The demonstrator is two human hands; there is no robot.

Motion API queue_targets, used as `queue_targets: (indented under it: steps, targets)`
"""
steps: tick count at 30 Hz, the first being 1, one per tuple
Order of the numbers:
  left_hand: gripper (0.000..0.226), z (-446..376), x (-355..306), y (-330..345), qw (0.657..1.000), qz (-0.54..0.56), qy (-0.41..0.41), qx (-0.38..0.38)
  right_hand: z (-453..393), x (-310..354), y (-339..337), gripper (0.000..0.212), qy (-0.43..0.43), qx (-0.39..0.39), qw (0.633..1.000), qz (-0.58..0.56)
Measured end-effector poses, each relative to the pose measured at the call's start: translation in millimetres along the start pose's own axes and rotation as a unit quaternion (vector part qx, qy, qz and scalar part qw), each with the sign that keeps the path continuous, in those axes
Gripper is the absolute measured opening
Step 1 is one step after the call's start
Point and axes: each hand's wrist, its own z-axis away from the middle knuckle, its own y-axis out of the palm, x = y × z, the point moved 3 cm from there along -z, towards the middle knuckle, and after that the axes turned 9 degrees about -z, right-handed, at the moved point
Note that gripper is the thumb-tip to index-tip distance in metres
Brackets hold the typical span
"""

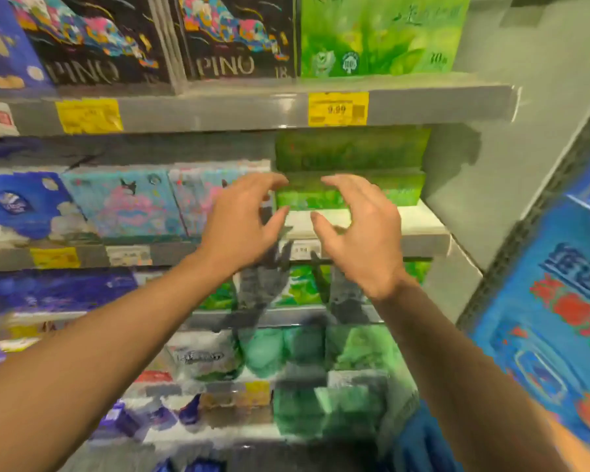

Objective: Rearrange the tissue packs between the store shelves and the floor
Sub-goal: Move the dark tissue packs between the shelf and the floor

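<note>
Two green tissue packs [349, 172] lie stacked at the right end of the middle shelf [423, 229], set back from its front edge. My left hand [242, 226] and my right hand [358, 233] hover side by side in front of that stack, fingers loosely curved, holding nothing and apart from the packs. A larger green pack [378, 35] stands on the top shelf [252, 107] above. More green packs [300, 287] sit on the shelves below.
Black PINO packs [225, 35] stand on the top shelf. Light blue and pink packs [123, 202] and a dark blue pack [17, 206] fill the middle shelf's left. A grey wall [525, 131] bounds the right end. A blue display [559, 301] stands at far right.
</note>
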Motion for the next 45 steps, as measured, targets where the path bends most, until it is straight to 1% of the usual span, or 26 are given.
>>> queue_targets:
  steps: [2,4,6,8,11,15,18,20,24,26,28,30,32,33,35,38,40,42,45]
  targets:
    - [0.04,32,-5,20,0.999,0.036,0.01,0.037,51,-2,-7,0.045,0.053,0.008,0.998,0.032]
    - [0.046,68,-17,39,0.993,0.072,0.019,0.091,108,3,-16,0.046,0.128,0.01,0.989,0.073]
    - [0.05,107,-41,54,0.981,0.111,0.044,0.153,168,14,-30,0.049,0.215,0.006,0.969,0.119]
    - [0.05,150,-74,59,0.963,0.156,0.093,0.199,230,35,-46,0.052,0.287,0.003,0.946,0.15]
    - [0.05,208,-141,50,0.928,0.221,0.161,0.252,320,77,-81,0.052,0.367,-0.053,0.911,0.182]
    - [0.052,304,-240,22,0.859,0.325,0.251,0.306,443,147,-134,0.055,0.455,-0.163,0.842,0.241]
    - [0.052,391,-302,-16,0.807,0.361,0.32,0.341,546,220,-162,0.057,0.513,-0.248,0.771,0.283]
    - [0.052,456,-336,-51,0.762,0.377,0.375,0.368,613,281,-169,0.059,0.549,-0.298,0.715,0.314]
    - [0.053,609,-382,-147,0.669,0.398,0.486,0.398,750,425,-156,0.061,0.607,-0.403,0.597,0.336]
    - [0.055,690,-392,-203,0.619,0.401,0.528,0.422,812,499,-137,0.062,0.64,-0.433,0.535,0.341]
    - [0.057,764,-389,-259,0.57,0.392,0.565,0.45,865,573,-111,0.059,0.672,-0.465,0.462,0.344]
    - [0.056,830,-384,-311,0.508,0.393,0.6,0.477,910,642,-85,0.057,0.69,-0.507,0.387,0.341]
    - [0.054,889,-379,-354,0.452,0.387,0.633,0.495,951,699,-62,0.058,0.706,-0.538,0.323,0.329]
    - [0.054,916,-378,-369,0.429,0.379,0.647,0.504,970,722,-53,0.059,0.708,-0.554,0.295,0.324]
    - [0.054,964,-380,-392,0.395,0.358,0.666,0.522,1003,759,-39,0.06,0.701,-0.586,0.25,0.32]
    - [0.056,1025,-391,-414,0.352,0.335,0.689,0.538,1048,794,-29,0.058,0.702,-0.611,0.195,0.31]
    - [0.058,1060,-407,-422,0.335,0.318,0.706,0.537,1078,804,-30,0.059,0.699,-0.626,0.171,0.302]
    - [0.059,1094,-431,-423,0.321,0.309,0.717,0.537,1115,806,-41,0.063,0.7,-0.635,0.155,0.288]
    - [0.059,1153,-476,-408,0.309,0.285,0.731,0.537,1181,793,-64,0.067,0.729,-0.622,0.127,0.255]
